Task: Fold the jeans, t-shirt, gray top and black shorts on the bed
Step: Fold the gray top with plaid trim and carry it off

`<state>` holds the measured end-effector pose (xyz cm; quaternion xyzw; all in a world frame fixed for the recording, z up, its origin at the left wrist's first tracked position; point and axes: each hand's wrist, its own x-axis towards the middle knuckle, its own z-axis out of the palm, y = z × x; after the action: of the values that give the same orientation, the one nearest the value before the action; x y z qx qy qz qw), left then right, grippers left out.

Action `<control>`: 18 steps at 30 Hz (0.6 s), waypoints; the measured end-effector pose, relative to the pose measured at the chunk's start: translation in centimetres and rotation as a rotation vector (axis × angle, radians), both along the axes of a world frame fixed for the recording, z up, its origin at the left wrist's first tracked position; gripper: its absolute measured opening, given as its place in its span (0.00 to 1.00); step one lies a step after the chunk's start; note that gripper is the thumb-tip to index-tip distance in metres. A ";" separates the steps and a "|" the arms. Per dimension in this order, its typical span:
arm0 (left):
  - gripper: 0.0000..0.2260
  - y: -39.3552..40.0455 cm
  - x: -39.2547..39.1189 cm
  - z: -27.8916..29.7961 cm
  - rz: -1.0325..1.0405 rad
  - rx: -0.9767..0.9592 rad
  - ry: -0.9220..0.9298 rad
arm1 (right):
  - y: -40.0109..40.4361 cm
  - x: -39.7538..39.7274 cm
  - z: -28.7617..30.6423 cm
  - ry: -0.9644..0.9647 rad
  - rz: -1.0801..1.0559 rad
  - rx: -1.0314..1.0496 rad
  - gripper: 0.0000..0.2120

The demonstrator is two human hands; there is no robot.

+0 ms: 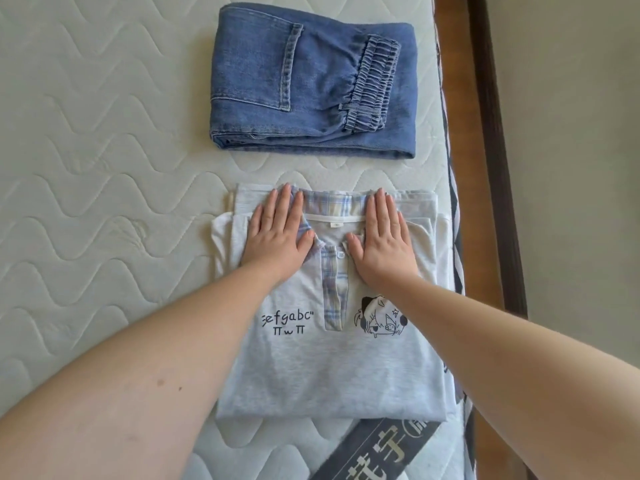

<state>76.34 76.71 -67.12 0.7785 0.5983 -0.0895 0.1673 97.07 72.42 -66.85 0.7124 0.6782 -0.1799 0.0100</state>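
The blue jeans (311,84) lie folded into a flat rectangle at the far side of the bed. Nearer to me lies the gray top (311,368), folded, with a plaid collar, a buttoned placket and black print on the chest. A white t-shirt (225,237) peeks out from under its left edge. My left hand (277,233) and my right hand (381,237) press flat on the top, one on each side of the collar, fingers spread and holding nothing. No black shorts are in sight.
The quilted white mattress (104,168) stretches to the left. A dark label strip (374,452) with printed characters lies on it near me. A brown wooden bed frame (485,168) runs along the right edge, beside a pale wall.
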 end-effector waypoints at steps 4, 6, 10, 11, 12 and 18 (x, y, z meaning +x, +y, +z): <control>0.30 -1.0 -2.0 1.8 -0.004 0.150 -0.075 | -1.1 2.7 1.4 -0.005 -0.063 0.062 0.35; 0.33 -2.0 -3.2 1.9 0.085 0.124 -0.049 | -2.0 4.7 1.3 -0.038 -0.140 0.007 0.37; 0.33 -2.2 -4.0 1.7 0.114 0.059 -0.017 | -2.3 6.8 1.2 -0.090 -0.104 -0.071 0.37; 0.33 -2.4 -3.9 2.2 0.123 0.087 -0.047 | -2.4 6.7 1.5 -0.092 -0.122 -0.066 0.37; 0.32 -2.9 -3.7 2.7 0.129 0.132 -0.074 | -2.8 6.4 1.9 -0.094 -0.146 -0.045 0.36; 0.29 -12.8 -0.1 3.8 0.109 0.197 -0.203 | -10.8 -1.7 4.0 0.076 -0.155 0.062 0.31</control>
<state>76.26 63.87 -63.33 0.7627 0.6254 0.0580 0.1542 95.33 61.64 -62.84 0.7556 0.6261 -0.1857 -0.0518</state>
